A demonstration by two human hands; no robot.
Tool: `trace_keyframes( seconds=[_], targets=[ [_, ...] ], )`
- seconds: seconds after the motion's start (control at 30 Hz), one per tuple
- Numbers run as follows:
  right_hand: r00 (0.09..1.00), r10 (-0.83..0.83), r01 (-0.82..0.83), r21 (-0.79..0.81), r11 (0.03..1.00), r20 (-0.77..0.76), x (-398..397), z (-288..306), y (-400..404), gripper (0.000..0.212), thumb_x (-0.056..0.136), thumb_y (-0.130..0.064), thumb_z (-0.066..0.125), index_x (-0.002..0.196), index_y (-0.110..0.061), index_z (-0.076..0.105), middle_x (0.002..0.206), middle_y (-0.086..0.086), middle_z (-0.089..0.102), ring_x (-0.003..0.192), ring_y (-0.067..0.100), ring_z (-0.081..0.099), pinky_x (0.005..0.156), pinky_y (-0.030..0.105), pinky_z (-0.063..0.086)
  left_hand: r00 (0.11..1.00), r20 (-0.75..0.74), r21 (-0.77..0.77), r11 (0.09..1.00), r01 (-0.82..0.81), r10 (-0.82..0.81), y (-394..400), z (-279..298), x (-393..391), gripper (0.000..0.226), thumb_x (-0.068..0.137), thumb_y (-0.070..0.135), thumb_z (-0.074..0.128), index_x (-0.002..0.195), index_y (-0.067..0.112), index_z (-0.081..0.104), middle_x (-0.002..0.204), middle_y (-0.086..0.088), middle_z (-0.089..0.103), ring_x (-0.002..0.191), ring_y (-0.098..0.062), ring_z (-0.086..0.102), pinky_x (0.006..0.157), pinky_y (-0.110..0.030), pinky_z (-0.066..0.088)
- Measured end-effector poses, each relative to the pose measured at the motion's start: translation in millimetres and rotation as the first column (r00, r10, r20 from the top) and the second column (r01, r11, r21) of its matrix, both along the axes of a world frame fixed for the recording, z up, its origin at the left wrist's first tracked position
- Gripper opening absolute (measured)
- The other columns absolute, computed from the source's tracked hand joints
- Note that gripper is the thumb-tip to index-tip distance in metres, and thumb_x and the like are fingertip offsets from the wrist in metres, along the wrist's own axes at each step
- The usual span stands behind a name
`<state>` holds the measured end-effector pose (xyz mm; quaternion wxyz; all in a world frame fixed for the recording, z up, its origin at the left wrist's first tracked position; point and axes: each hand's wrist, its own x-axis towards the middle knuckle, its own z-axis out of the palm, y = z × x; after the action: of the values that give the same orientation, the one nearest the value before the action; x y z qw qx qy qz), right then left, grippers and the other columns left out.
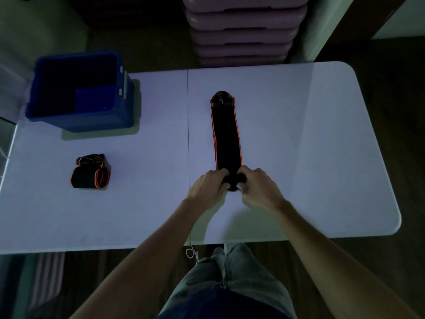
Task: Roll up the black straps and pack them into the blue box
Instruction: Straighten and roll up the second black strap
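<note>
The left hand (210, 184) and the right hand (258, 184) form one two-handed grip, fingers curled shut around the near end of a black strap (226, 134) with orange edging, where a small roll has just begun to form between the thumbs. Beyond the grip the rest of the strap lies flat and straight on the white surface (299, 146), running away to its rounded far end. The step in hand appears to be rolling this strap, and it is barely started. The next move calls for turning the roll forward evenly, both hands keeping it tight and square so the edges stack. Well left of the grip sits a finished rolled strap (90, 171); farther left and beyond stands the blue box (79, 125), open
</note>
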<state>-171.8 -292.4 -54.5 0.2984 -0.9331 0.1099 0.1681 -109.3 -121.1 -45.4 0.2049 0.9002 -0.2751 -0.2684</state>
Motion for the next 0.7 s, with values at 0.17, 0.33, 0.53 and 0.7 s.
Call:
trace_keyframes(
  seconds=[0.17,0.33,0.53,0.7],
  targets=[
    [0.998,-0.049,0.054,-0.111,0.992,0.048,0.6,4.4,6.6,0.032,0.093,-0.029,0.058,0.122,-0.021,0.05,0.11,0.006,0.058,0.104,0.026,0.055,0.073,0.038,0.05,0.998,-0.013,0.062,0.996,-0.066,0.067,-15.1,2.7,6.2,0.022,0.097,0.019,0.05,0.113,0.011,0.063,0.114,-0.01,0.054,0.096,-0.037,0.061,0.077,-0.045,0.051],
    [0.93,0.214,-0.138,-0.256,0.957,0.298,-10.7,-5.0,1.4,0.034,0.081,-0.017,0.073,0.113,-0.014,0.063,0.11,0.005,0.061,0.101,0.026,0.058,0.066,0.039,0.059,0.977,-0.036,0.12,0.972,-0.203,0.209,-27.3,13.1,4.6,0.026,0.103,0.023,0.041,0.113,0.004,0.055,0.113,-0.014,0.06,0.098,-0.039,0.061,0.084,-0.054,0.049],
    [0.885,0.392,-0.311,-0.308,0.899,0.252,-14.4,-21.5,-4.3,0.047,0.079,-0.023,0.078,0.12,-0.005,0.063,0.12,0.013,0.065,0.109,0.028,0.062,0.084,0.036,0.058,0.965,-0.03,0.08,0.963,-0.256,0.259,-22.0,-2.3,-0.8,0.038,0.101,0.025,0.041,0.13,0.008,0.058,0.14,-0.011,0.051,0.127,-0.031,0.049,0.1,-0.043,0.043],
    [0.843,0.46,-0.357,-0.352,0.866,0.279,-3.8,-22.0,-5.9,0.041,0.081,-0.022,0.076,0.115,-0.001,0.066,0.112,0.014,0.068,0.104,0.027,0.065,0.081,0.034,0.058,0.995,0.102,0.173,0.985,-0.01,-0.008,-19.8,6.0,5.4,0.017,0.088,0.011,0.058,0.103,0.008,0.064,0.113,-0.006,0.053,0.107,-0.027,0.053,0.07,-0.039,0.048]
  ],
)
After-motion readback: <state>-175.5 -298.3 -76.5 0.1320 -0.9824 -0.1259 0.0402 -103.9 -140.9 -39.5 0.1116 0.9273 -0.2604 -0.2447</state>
